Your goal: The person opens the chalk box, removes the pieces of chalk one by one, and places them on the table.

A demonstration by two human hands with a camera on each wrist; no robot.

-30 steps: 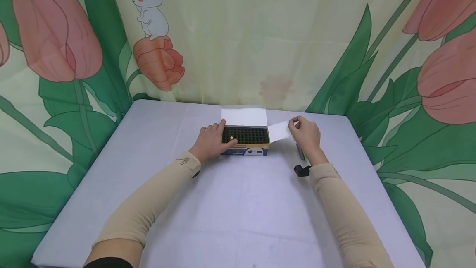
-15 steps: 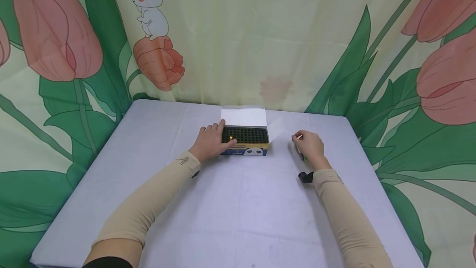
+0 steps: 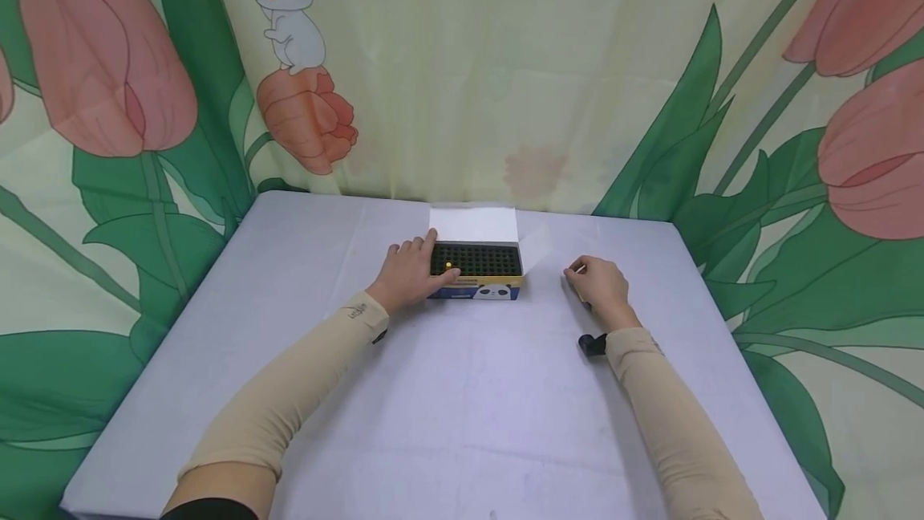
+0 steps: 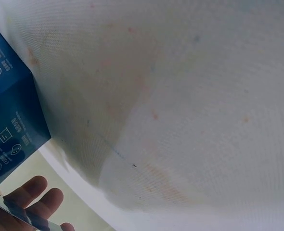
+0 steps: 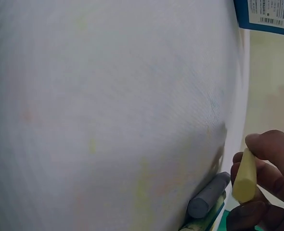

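Note:
A blue and yellow box (image 3: 469,289) with a panda on its front lies at the back middle of the table, and its lid stands raised behind. Inside, a black tray (image 3: 487,260) has rows of holes, with one yellow crayon (image 3: 448,266) upright at the left. My left hand (image 3: 407,270) holds the box's left end, thumb along the front edge; its fingertips (image 4: 36,188) show past the box in the left wrist view. My right hand (image 3: 601,283), right of the box, pinches a yellow crayon (image 5: 245,177) between thumb and fingers.
Beneath the right hand lie a grey crayon (image 5: 209,195) and a yellow-green one (image 5: 202,224). A white side flap (image 3: 534,247) sticks out from the box's right end. White cloth (image 3: 469,408) covers the table, and a printed curtain (image 3: 462,87) hangs behind.
My right hand has left the box's side flap and moved toward me and slightly right, down to the crayons on the table. The left hand and the box stay in place.

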